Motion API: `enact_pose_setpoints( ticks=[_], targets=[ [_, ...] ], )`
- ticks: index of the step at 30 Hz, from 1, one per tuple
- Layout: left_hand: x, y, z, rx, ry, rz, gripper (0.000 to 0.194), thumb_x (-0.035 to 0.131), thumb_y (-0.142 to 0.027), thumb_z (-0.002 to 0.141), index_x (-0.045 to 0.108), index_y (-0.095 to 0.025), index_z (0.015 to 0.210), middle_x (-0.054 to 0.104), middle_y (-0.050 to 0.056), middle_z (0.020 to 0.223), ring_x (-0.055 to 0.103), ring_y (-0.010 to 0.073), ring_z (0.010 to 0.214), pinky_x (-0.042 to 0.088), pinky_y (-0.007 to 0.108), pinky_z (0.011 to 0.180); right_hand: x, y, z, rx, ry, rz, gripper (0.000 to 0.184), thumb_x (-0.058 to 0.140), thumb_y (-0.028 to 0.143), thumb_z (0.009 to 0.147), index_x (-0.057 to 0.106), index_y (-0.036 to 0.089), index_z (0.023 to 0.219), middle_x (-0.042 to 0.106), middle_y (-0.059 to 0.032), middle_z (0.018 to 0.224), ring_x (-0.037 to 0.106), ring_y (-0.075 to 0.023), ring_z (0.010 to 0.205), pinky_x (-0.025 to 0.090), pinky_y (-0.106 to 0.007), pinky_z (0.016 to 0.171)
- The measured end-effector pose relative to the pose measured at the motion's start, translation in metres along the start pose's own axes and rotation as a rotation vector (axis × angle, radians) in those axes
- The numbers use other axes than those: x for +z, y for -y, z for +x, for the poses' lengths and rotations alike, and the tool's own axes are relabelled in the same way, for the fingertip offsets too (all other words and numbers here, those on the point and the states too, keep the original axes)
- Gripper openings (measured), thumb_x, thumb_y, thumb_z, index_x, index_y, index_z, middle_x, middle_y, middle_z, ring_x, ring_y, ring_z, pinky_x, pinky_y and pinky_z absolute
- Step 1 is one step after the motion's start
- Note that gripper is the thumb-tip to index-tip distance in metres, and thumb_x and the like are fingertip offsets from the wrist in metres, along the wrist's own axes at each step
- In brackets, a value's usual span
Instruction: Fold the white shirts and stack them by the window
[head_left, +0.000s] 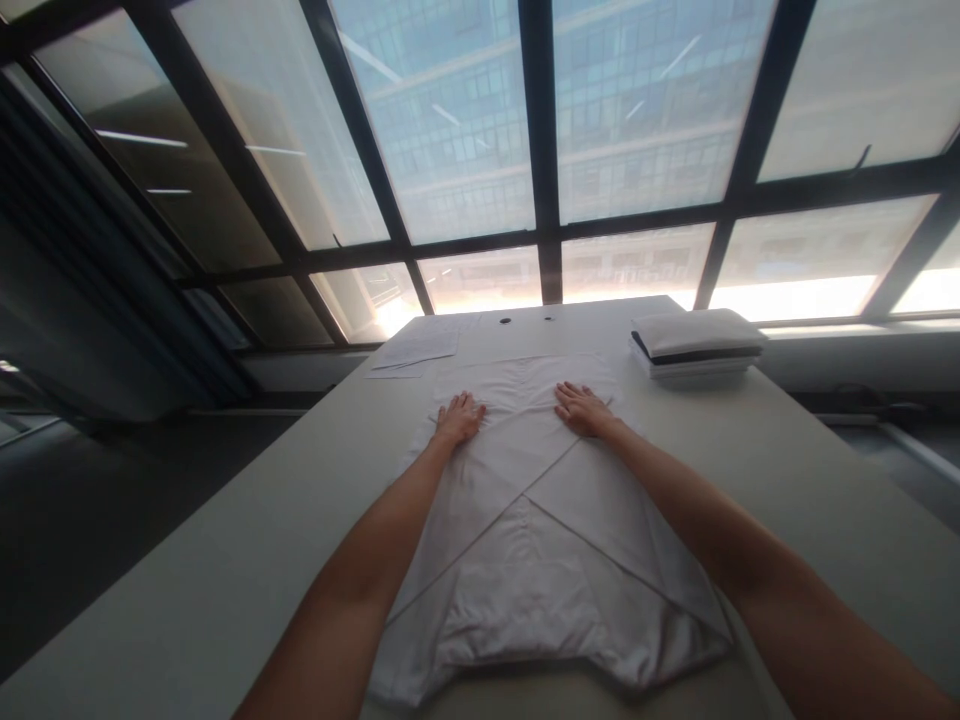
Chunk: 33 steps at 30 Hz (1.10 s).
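Note:
A white garment (525, 460) lies spread on the white table, with two panels crossing over each other near its middle. It looks like a shirt or jacket, with gathered, wrinkled cloth at its near end. Flat on its far left part rests my left hand (460, 418), fingers stretched out and pointing away from me. My right hand (582, 408) presses palm down on the far right part, its fingers extended toward the left. Neither hand grips the cloth. Small creases run across the fabric between the two hands.
Sheets of paper (416, 348) lie at the table's far left. A stack of folded white and black cloth (697, 342) sits at the far right. The white table (300, 530) reaches toward large windows, and a dark curtain (97, 270) hangs on the left.

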<state>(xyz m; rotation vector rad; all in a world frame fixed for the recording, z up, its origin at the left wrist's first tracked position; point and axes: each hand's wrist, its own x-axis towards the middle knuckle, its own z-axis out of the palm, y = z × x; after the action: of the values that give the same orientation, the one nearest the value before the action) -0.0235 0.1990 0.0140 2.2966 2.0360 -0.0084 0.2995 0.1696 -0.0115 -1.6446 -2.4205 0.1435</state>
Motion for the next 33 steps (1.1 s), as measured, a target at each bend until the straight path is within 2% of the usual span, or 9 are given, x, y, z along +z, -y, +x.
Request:
enact_pose_setpoints(
  ticks=[3, 5, 9, 12, 14, 18, 21, 28, 33],
  targets=[
    [-0.006, -0.005, 0.003, -0.049, 0.032, -0.015, 0.068, 0.017, -0.054, 0.104, 0.027, -0.014, 0.159, 0.015, 0.015, 0.167, 0.016, 0.0309, 0.154, 0.02, 0.059, 0.119, 0.001, -0.001, 0.001, 0.0, 0.004, 0.001, 0.063, 0.027, 0.043, 0.102, 0.032, 0.014, 0.158, 0.024, -0.0101, 0.165, 0.016, -0.0237, 0.154, 0.012, -0.049, 0.124],
    [-0.009, -0.015, -0.003, -0.025, 0.021, -0.011, 0.067, 0.019, -0.053, 0.104, 0.028, -0.014, 0.158, 0.017, 0.015, 0.167, 0.016, 0.0316, 0.154, 0.017, 0.06, 0.12, 0.002, -0.001, 0.002, -0.002, -0.004, 0.0, 0.063, 0.027, 0.043, 0.102, 0.032, 0.014, 0.158, 0.024, -0.0104, 0.165, 0.016, -0.024, 0.154, 0.012, -0.049, 0.123],
    [-0.001, -0.052, -0.035, 0.218, -0.068, 0.01, 0.062, 0.022, -0.048, 0.106, 0.03, -0.015, 0.158, 0.021, 0.013, 0.166, 0.014, 0.0301, 0.154, 0.015, 0.057, 0.121, 0.004, -0.002, 0.002, -0.013, -0.018, -0.005, 0.063, 0.028, 0.044, 0.102, 0.033, 0.013, 0.158, 0.025, -0.0124, 0.165, 0.017, -0.0249, 0.153, 0.013, -0.049, 0.123],
    [0.014, -0.079, -0.066, 0.426, -0.041, -0.002, 0.06, 0.024, -0.047, 0.106, 0.028, -0.019, 0.159, 0.02, 0.01, 0.167, 0.013, 0.0275, 0.155, 0.017, 0.055, 0.121, 0.006, -0.002, 0.002, -0.022, -0.027, -0.014, 0.063, 0.028, 0.042, 0.103, 0.032, 0.013, 0.158, 0.024, -0.0122, 0.166, 0.016, -0.024, 0.154, 0.013, -0.048, 0.123],
    [0.021, -0.088, -0.081, 0.481, -0.046, -0.012, 0.06, 0.025, -0.048, 0.106, 0.027, -0.02, 0.159, 0.019, 0.009, 0.167, 0.013, 0.0259, 0.155, 0.015, 0.054, 0.122, 0.007, -0.001, 0.002, 0.015, -0.033, -0.022, 0.063, 0.028, 0.044, 0.103, 0.03, 0.014, 0.159, 0.021, -0.0117, 0.166, 0.014, -0.0242, 0.154, 0.012, -0.05, 0.123],
    [0.025, -0.089, -0.089, 0.466, -0.076, -0.031, 0.06, 0.024, -0.048, 0.106, 0.029, -0.021, 0.159, 0.022, 0.007, 0.167, 0.016, 0.0245, 0.154, 0.015, 0.051, 0.123, 0.006, -0.001, 0.001, 0.221, -0.047, -0.02, 0.068, 0.024, 0.052, 0.103, 0.026, 0.014, 0.16, 0.018, -0.0147, 0.167, 0.014, -0.0277, 0.154, 0.012, -0.056, 0.121],
    [0.025, -0.086, -0.088, 0.47, -0.085, -0.036, 0.06, 0.024, -0.048, 0.106, 0.029, -0.021, 0.159, 0.022, 0.006, 0.166, 0.017, 0.0238, 0.154, 0.015, 0.049, 0.124, 0.004, -0.007, 0.0, 0.318, -0.055, -0.008, 0.07, 0.017, 0.053, 0.105, 0.025, 0.01, 0.16, 0.021, -0.0174, 0.166, 0.017, -0.0282, 0.153, 0.014, -0.054, 0.121],
    [0.024, -0.087, -0.09, 0.463, -0.081, -0.06, 0.059, 0.026, -0.049, 0.105, 0.031, -0.024, 0.159, 0.023, 0.005, 0.166, 0.018, 0.0233, 0.154, 0.016, 0.048, 0.124, -0.004, -0.039, -0.006, 0.339, -0.028, -0.041, 0.065, 0.015, 0.045, 0.104, 0.033, 0.011, 0.157, 0.026, -0.0146, 0.165, 0.021, -0.0266, 0.152, 0.016, -0.053, 0.121],
    [0.024, -0.087, -0.09, 0.459, -0.08, -0.068, 0.059, 0.028, -0.048, 0.105, 0.031, -0.024, 0.159, 0.024, 0.005, 0.166, 0.018, 0.0236, 0.154, 0.016, 0.048, 0.124, -0.006, -0.039, -0.009, 0.368, -0.071, -0.068, 0.061, 0.018, 0.031, 0.102, 0.033, 0.008, 0.156, 0.029, -0.0172, 0.163, 0.023, -0.0267, 0.152, 0.017, -0.053, 0.121]
  ],
)
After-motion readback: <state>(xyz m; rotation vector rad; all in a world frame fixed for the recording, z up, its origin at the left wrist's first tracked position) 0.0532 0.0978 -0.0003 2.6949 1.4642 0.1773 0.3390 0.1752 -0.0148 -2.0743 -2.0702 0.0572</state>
